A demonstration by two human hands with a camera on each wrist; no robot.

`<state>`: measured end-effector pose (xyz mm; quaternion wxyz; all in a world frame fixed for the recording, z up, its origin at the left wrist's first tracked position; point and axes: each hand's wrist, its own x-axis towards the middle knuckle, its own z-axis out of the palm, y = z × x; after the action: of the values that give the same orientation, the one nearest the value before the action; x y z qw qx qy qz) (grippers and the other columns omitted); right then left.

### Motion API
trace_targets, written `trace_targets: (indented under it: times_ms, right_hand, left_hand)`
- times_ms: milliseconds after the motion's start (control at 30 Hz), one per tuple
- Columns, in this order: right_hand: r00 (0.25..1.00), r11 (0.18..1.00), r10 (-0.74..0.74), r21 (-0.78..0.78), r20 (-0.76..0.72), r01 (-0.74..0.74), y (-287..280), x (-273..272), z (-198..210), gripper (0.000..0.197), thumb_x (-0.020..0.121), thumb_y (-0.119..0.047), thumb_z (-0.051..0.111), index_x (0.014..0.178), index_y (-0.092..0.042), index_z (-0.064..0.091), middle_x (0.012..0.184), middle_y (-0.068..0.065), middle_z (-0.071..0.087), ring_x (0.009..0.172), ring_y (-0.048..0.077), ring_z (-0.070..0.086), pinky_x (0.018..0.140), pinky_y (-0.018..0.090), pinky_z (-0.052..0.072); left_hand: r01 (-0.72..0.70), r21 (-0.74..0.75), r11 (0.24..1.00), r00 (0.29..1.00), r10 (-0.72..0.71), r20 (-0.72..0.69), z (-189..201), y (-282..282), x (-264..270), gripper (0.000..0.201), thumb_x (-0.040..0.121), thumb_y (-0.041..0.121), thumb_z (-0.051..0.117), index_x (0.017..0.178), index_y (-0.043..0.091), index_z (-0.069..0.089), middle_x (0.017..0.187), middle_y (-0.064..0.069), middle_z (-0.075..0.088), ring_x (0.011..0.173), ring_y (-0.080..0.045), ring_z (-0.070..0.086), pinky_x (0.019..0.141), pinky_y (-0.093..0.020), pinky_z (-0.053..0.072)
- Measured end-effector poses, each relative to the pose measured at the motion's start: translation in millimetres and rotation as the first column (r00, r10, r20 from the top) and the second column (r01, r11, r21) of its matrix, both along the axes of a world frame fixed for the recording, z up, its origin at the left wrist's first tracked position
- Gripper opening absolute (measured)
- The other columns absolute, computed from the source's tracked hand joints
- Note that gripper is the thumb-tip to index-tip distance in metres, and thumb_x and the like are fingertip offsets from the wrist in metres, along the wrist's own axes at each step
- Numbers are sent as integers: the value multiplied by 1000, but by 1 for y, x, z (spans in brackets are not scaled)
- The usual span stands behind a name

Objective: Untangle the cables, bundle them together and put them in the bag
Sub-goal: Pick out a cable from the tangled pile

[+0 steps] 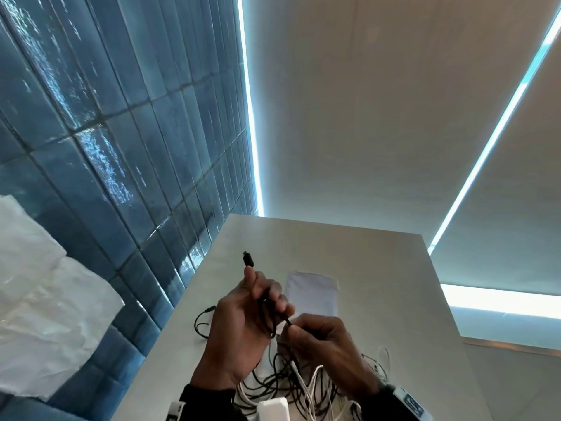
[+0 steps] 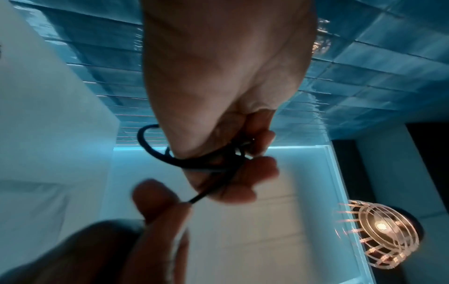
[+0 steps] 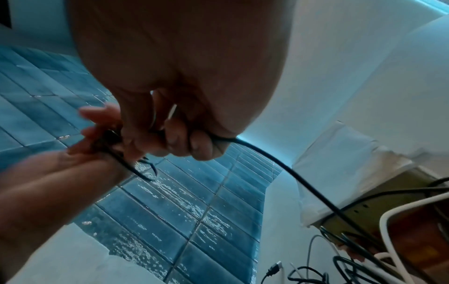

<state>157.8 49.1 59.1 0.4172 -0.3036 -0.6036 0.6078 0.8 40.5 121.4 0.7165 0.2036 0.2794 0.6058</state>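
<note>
In the head view, both hands work low in the middle of the frame above a pale grey tabletop [image 1: 379,284]. The left hand [image 1: 243,326] is raised with its fingers curled round a few loops of thin black cable [image 1: 268,314], and the cable's black plug [image 1: 247,259] sticks up past the thumb tip. The right hand [image 1: 324,347] sits just right of it and lower, thumb and forefinger pinching the same black cable where it leaves the left hand's coil. The left wrist view shows the black loops [image 2: 184,161] wrapped across the left fingers [image 2: 243,190], with the right fingertips [image 2: 155,196] pinching the strand at lower left. In the right wrist view the black cable [image 3: 286,169] runs from the right hand's curled fingers [image 3: 196,146] down toward the lower right of the frame.

Under the hands, at the bottom middle of the head view, lies a tangled heap of black and white cables [image 1: 297,387] on the tabletop. A flat pale rectangular bag [image 1: 312,291] lies on the tabletop just above the hands in the frame. Glossy blue wall tiles [image 1: 106,132] fill the upper left
</note>
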Motion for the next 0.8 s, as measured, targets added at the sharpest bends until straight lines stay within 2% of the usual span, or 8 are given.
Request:
trace_targets:
  times_ms: [67,133,200,300,533,600,667,800]
  right_hand:
    - [998,998,64,-17,-12,-64,-3,2,-6,19,93,-23,60,83,-10,72,63,15,49,56,13,44,54,20,36]
    - [993,992,118,-44,-15,-119,-4,2,-16,20,95,-17,57,80,-13,70,62,9,46,54,9,40,53,17,34]
    - [991,992,119,-49,63,-116,-5,3,-33,22,94,-19,57,75,-19,68,60,-1,47,53,5,39,53,15,33]
    - [985,995,81,-64,155,-72,-5,8,-62,21,91,-30,59,72,-23,65,58,-12,50,53,2,39,53,14,33]
    - [961,991,41,-131,272,-6,-8,4,-105,25,91,-26,56,67,-24,62,55,-11,49,52,3,39,53,17,32]
    - [947,990,-7,-128,321,51,-7,0,-102,25,90,-26,56,65,-23,61,55,-9,51,52,2,40,54,19,33]
    - [941,982,-87,-129,326,136,-3,-2,-90,29,92,-14,56,64,-19,62,50,-9,51,49,2,41,52,20,33]
    - [962,957,-202,-173,182,234,3,-5,-42,23,91,-1,58,70,-2,65,47,-7,54,43,6,44,45,16,37]
  left_hand:
    - [15,41,999,1000,-14,-21,6,0,3,42,98,34,37,61,14,39,57,-2,32,46,-13,28,48,-27,29]
    - [14,85,996,996,-6,-91,10,-2,3,42,99,34,36,62,14,39,54,2,24,45,-10,17,46,-28,14]
    - [-2,118,993,989,19,-145,13,-6,0,43,99,35,34,61,15,39,53,4,21,44,-9,13,46,-29,9]
    - [-15,142,990,981,42,-190,17,-11,-6,45,99,36,34,59,17,40,50,6,21,40,-7,15,45,-30,6]
    - [-1,258,966,973,60,-224,40,-20,-20,42,92,39,41,57,17,43,45,7,23,40,-9,10,39,-25,9]
    - [1,249,969,959,70,-276,42,-20,-23,42,91,40,44,56,17,46,44,7,23,40,-10,7,39,-25,7]
    - [-33,202,979,942,98,-321,35,-18,-24,45,95,39,45,55,17,46,44,7,22,40,-9,7,40,-25,5]
    - [-200,88,976,895,218,-388,4,-10,-20,43,96,37,39,59,16,44,46,6,21,36,-5,13,38,-18,7]
